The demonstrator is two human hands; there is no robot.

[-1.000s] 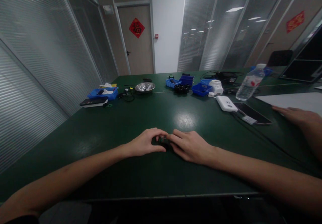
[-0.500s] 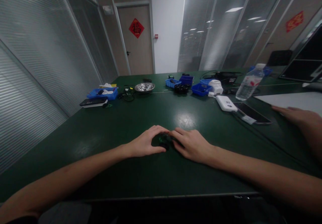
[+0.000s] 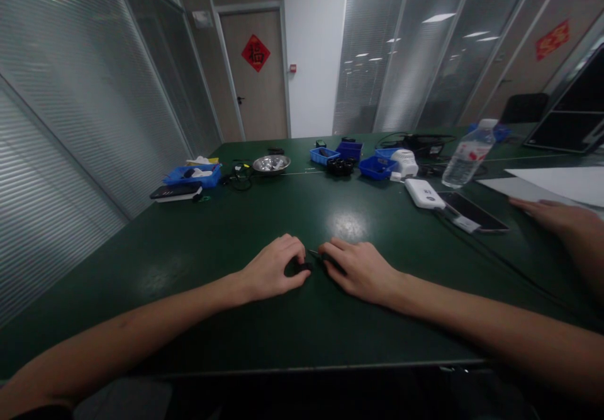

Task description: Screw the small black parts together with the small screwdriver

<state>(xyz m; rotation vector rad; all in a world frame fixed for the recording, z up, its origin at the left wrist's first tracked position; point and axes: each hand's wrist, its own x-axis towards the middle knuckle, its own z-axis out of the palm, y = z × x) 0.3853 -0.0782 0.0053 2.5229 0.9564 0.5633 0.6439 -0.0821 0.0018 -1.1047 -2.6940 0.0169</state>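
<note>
Low over the green table (image 3: 264,219), my left hand (image 3: 274,269) pinches a small black part (image 3: 306,267) between thumb and fingers. What kind of part it is cannot be made out. Just to its right, my right hand (image 3: 361,270) is closed round a small dark-handled tool with a thin metal tip (image 3: 313,253), perhaps a screwdriver. The tip points left towards the black part, with a narrow gap between them. Most of the tool's handle is hidden by my fingers.
At the right, another person's hand (image 3: 557,215) rests by white paper (image 3: 561,178). A phone (image 3: 476,211), a white power bank (image 3: 425,193) with a cable and a water bottle (image 3: 469,156) stand nearby. Farther back are blue trays (image 3: 377,167) and a metal bowl (image 3: 272,165).
My left hand has drawn slightly left with the black part, away from my right hand. The tool's metal tip now shows between them. More white paper shows at the right.
</note>
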